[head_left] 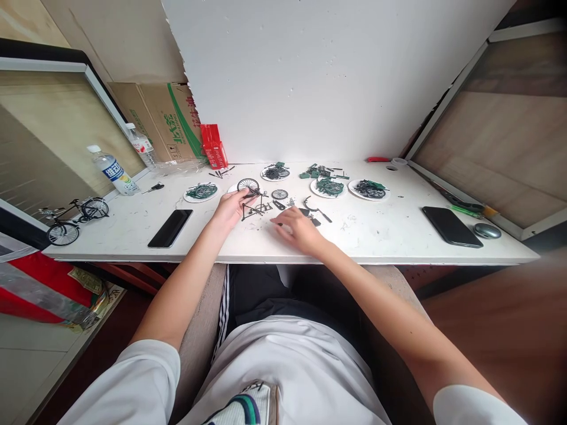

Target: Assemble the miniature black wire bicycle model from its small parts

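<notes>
My left hand point(228, 211) grips a partly assembled black model bicycle point(259, 208) with one spoked wheel point(248, 186) fitted. My right hand point(299, 229) is just to its right, low over the table, with thumb and fingertips pinched together. A small dark bit shows at those fingertips, too small to name. A loose spoked wheel point(279, 194) lies beyond, between the hands. Small black parts point(310, 216) and a thin curved piece point(325, 216) lie beside my right hand.
White plates with green and black bicycle parts point(201, 192), point(330, 188), point(368, 189) stand along the back. Phones point(170, 228), point(450, 225) lie on both sides. A finished model bicycle point(77, 218), bottles point(114, 170) and a red box point(214, 146) are on the left.
</notes>
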`<state>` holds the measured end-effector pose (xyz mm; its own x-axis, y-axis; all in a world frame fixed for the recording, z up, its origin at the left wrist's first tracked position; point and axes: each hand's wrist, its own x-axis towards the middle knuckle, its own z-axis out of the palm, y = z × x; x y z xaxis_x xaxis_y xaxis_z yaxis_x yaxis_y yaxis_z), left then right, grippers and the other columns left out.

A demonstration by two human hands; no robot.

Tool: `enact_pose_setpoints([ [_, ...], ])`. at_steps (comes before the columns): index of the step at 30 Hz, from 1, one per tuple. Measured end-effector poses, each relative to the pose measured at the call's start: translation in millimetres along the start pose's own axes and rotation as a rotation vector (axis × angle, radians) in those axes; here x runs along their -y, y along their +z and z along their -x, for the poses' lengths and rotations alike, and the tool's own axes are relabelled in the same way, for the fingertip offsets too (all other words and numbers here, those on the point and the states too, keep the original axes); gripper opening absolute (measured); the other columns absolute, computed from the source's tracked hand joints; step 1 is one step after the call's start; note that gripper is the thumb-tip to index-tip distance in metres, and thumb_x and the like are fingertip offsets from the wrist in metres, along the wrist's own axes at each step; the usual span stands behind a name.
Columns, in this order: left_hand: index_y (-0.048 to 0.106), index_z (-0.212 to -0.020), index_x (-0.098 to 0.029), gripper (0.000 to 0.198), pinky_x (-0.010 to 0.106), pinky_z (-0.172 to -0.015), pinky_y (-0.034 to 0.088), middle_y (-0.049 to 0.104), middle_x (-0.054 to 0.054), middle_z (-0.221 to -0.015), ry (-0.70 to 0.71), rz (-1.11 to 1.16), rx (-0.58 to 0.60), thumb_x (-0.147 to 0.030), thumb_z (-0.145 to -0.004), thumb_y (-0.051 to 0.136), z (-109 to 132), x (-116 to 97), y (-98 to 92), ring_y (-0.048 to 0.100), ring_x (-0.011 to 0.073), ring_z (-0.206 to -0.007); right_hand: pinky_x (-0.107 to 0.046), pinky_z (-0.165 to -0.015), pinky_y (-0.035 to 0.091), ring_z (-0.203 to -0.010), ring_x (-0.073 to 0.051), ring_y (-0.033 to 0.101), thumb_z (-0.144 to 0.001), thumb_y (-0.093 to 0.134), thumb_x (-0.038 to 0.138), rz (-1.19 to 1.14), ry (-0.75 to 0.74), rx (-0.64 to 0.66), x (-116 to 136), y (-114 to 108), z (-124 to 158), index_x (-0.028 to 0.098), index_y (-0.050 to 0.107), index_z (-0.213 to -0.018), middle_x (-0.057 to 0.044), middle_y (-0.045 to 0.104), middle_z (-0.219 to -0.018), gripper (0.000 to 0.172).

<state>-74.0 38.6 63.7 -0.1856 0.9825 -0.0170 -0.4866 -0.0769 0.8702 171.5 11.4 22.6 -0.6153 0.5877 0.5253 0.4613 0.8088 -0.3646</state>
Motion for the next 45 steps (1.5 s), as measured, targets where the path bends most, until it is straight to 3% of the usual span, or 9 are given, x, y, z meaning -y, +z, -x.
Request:
enact_pose_setpoints([
  [5,0.073,-0.085,-0.011,0.012,0.046,-0.119,0.059,0.081,0.009,-0.091,0.048,-0.029,0.01,-0.009,-0.088,0.085,-4,0,-7.0,0.081,0.0207,-0.102,-0.052,-0.104,0.054,-0.112,-0.032,0.059,-0.114,0.055,0.046,0.088,-0.077,0.128,22,29,0,0.016,0.072,-0.145,-0.019,0.07,-0.124,0.047],
  [9,0.075,-0.089,-0.011,0.014,0.047,-0.118,0.058,0.082,0.011,-0.098,0.074,-0.08,0.05,-0.015,-0.086,0.088,-8,6,-13.2,0.081,0.0235,-0.108,-0.052,-0.104,0.05,-0.114,-0.032,0.056,-0.114,0.051,0.056,0.168,-0.057,0.176,27,36,-2,0.017,0.065,-0.154,-0.019,0.066,-0.126,0.057],
  [15,0.077,-0.091,-0.01,0.015,0.043,-0.117,0.057,0.083,0.012,-0.099,0.076,-0.185,0.061,-0.021,-0.089,0.088,-6,8,-10.6,0.081,0.0235,-0.108,-0.05,-0.103,0.05,-0.115,-0.032,0.056,-0.111,0.058,0.057,0.15,-0.094,0.179,29,34,0,0.017,0.076,-0.139,-0.018,0.065,-0.124,0.052],
  [25,0.08,-0.095,-0.009,0.02,0.042,-0.112,0.06,0.084,0.011,-0.098,0.093,-0.22,0.055,-0.024,-0.087,0.091,4,6,0.4,0.081,0.0206,-0.097,-0.044,-0.099,0.059,-0.107,-0.025,0.07,-0.103,0.078,0.042,-0.362,-0.215,0.112,15,41,12,0.023,0.087,-0.108,-0.011,0.078,-0.113,0.022],
  [31,0.08,-0.094,-0.011,0.025,0.047,-0.114,0.06,0.084,0.011,-0.098,0.109,-0.225,0.071,-0.028,-0.085,0.095,3,8,-0.8,0.082,0.0243,-0.101,-0.043,-0.095,0.06,-0.101,-0.024,0.072,-0.108,0.071,0.043,-0.416,-0.181,0.127,26,39,14,0.024,0.087,-0.102,-0.011,0.08,-0.108,0.025],
  [36,0.081,-0.097,-0.011,0.028,0.047,-0.114,0.06,0.085,0.013,-0.099,0.115,-0.24,0.096,-0.031,-0.084,0.096,5,7,1.3,0.083,0.0263,-0.105,-0.044,-0.096,0.059,-0.1,-0.025,0.072,-0.114,0.058,0.037,-0.32,-0.18,0.147,34,42,15,0.022,0.081,-0.099,-0.013,0.08,-0.105,0.031],
  [39,0.082,-0.1,-0.011,0.033,0.046,-0.113,0.061,0.085,0.013,-0.103,0.152,-0.284,0.126,-0.036,-0.084,0.096,12,6,7.1,0.082,0.027,-0.109,-0.042,-0.092,0.059,-0.098,-0.025,0.071,-0.116,0.051,0.038,-0.331,-0.167,0.066,36,37,11,0.022,0.076,-0.097,-0.011,0.079,-0.101,0.035],
  [45,0.083,-0.104,-0.014,0.036,0.038,-0.104,0.064,0.085,0.01,-0.105,0.279,-0.455,0.245,-0.044,-0.085,0.093,42,9,28.5,0.08,0.0283,-0.111,-0.041,-0.079,0.061,-0.101,-0.027,0.071,-0.108,0.065,0.059,-0.393,0.093,-0.374,29,-10,-1,0.026,0.076,-0.095,-0.01,0.079,-0.099,0.037],
])
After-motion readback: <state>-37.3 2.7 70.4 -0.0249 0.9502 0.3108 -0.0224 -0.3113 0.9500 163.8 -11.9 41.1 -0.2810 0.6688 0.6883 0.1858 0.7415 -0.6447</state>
